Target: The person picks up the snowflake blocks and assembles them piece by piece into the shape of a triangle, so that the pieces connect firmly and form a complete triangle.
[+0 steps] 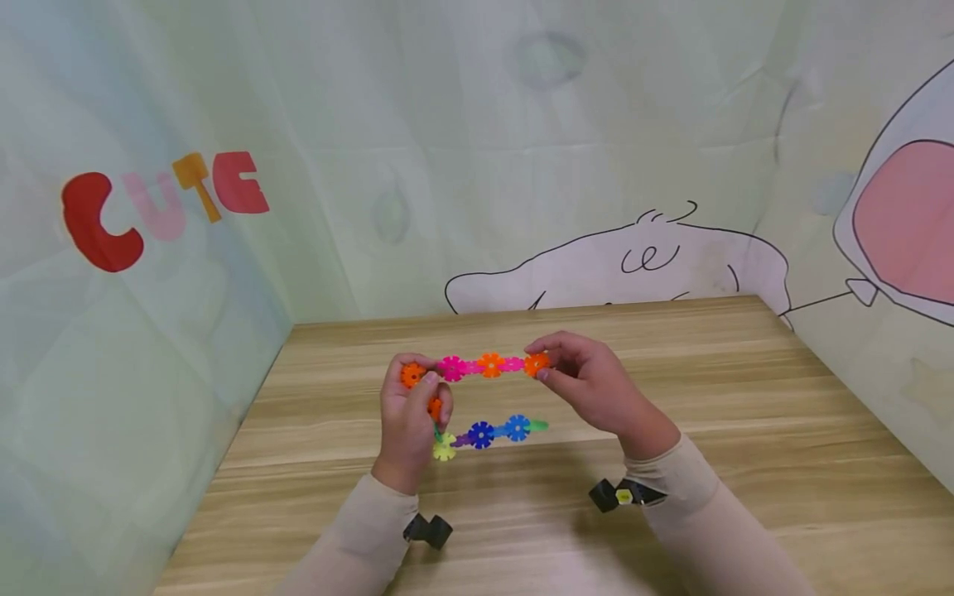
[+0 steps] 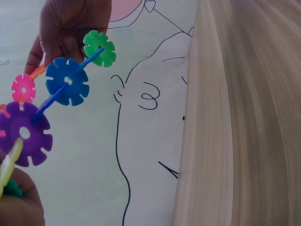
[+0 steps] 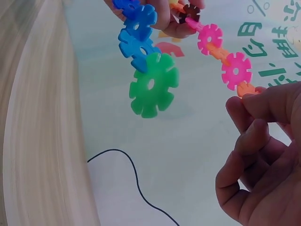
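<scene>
A chain of slotted plastic snowflake discs, fitted edge into slot, bends back on itself in a U at the left hand (image 1: 400, 422). That hand grips the bend, its thumb laid over the discs there. On the upper run, pink discs (image 1: 451, 369) alternate with orange discs (image 1: 489, 367). The right hand (image 1: 596, 389) pinches the orange end disc (image 1: 533, 365) between thumb and fingertips. Below, the other run hangs out free: a yellow disc (image 1: 445, 452), a purple disc (image 2: 35, 146), blue discs (image 2: 77, 92), and a green disc (image 3: 162, 89) at its tip.
Under both hands lies a wood-grain table (image 1: 313, 513). A printed cloth backdrop (image 1: 358, 207) with cartoon drawings and coloured letters rises behind it and along the sides. Black camera mounts (image 1: 432, 531) sit on both wrists, over beige sleeves (image 1: 358, 534).
</scene>
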### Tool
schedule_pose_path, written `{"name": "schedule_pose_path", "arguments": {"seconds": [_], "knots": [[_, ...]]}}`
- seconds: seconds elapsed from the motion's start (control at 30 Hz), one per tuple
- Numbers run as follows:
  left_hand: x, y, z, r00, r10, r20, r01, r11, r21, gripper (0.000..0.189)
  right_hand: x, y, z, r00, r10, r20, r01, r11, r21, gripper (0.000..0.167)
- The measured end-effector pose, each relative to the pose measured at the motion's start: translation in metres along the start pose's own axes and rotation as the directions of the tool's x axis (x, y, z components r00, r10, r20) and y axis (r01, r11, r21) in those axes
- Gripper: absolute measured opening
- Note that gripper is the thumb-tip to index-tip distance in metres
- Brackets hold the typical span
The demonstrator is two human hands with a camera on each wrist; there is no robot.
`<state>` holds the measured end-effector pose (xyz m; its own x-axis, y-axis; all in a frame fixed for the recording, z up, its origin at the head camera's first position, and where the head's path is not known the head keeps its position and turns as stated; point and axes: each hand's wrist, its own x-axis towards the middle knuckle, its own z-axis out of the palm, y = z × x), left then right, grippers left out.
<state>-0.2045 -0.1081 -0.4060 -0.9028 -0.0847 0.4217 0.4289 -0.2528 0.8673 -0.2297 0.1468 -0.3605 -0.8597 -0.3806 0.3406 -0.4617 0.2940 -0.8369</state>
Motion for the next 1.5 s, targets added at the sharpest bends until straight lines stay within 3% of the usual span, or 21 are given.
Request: {"name": "schedule_pose_path", "arguments": {"seconds": [0.57,0.77,0.93,1.07,1.17,1.23,1.33,1.43,1.5], "knots": [[-0.002,0.0,0.003,1.0,-0.005,0.012,0.005,1.0,0.005,0.011,-0.002,-0.003,0.007,0.997,-0.005,-0.073,0.0,0.997,-0.074,0.028],[-0.004,-0.002,0.005,0.999,-0.001,0.054,-0.002,0.999,0.051,0.009,-0.003,-0.004,0.007,0.992,-0.027,-0.122,0.013,0.993,-0.12,0.028],[-0.004,-0.002,0.006,0.999,-0.004,0.052,0.0,0.998,0.068,0.011,-0.001,-0.003,0.004,0.994,-0.05,-0.099,0.04,0.994,-0.098,0.03],[-0.003,0.0,0.005,0.999,-0.033,0.008,0.032,0.997,0.066,0.008,0.001,-0.001,0.001,0.997,-0.045,-0.069,0.038,0.994,-0.102,0.039],[-0.002,0.003,0.003,0.997,-0.039,-0.071,0.042,0.998,0.044,0.008,0.003,0.0,0.0,1.0,0.013,-0.025,-0.016,0.994,-0.105,0.052],[0.0,0.006,0.002,0.991,-0.014,-0.131,0.016,1.0,0.014,0.009,0.004,0.003,-0.001,0.996,0.086,0.032,-0.083,0.993,-0.078,0.059],[0.002,0.01,0.002,0.978,0.044,-0.202,-0.05,0.998,-0.026,0.008,0.004,0.006,0.003,0.972,0.191,0.139,-0.194,0.981,0.004,0.062],[0.002,0.013,0.003,0.969,0.091,-0.229,-0.106,0.993,-0.056,0.007,0.003,0.007,0.012,0.95,0.231,0.211,-0.256,0.961,0.102,0.063],[0.001,0.013,0.005,0.969,0.104,-0.224,-0.122,0.99,-0.07,0.007,0.001,0.006,0.019,0.95,0.231,0.208,-0.267,0.95,0.164,0.061]]}}
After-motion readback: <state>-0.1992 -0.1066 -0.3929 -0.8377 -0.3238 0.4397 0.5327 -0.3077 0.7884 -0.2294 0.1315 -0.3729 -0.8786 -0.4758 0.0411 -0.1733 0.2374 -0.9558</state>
